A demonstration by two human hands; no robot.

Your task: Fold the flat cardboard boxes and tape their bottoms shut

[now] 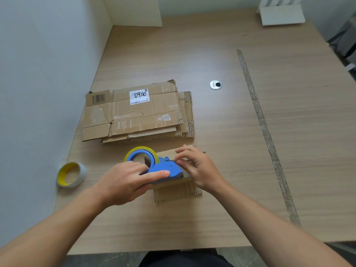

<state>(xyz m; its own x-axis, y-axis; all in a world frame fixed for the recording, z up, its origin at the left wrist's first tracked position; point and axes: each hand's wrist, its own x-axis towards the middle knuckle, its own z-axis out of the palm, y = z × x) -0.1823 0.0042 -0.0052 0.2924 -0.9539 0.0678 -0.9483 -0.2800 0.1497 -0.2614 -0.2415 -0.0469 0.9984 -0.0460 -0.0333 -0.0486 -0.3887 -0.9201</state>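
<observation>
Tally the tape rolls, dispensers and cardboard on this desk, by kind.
Tape rolls: 2 (loose roll, roll on the dispenser)
Blue tape dispenser: 1
Flat cardboard stack: 1
Small cardboard box: 1
Total: 5

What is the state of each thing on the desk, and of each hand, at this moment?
tape dispenser, loaded with a roll, resting on the small cardboard box, gripped by the left hand
right hand, fingertips at the dispenser's front end; a pinch cannot be confirmed
stack of flat boxes, unfolded, untouched
spare tape roll, resting on the desk, untouched
small cardboard box, partly hidden under both hands
</observation>
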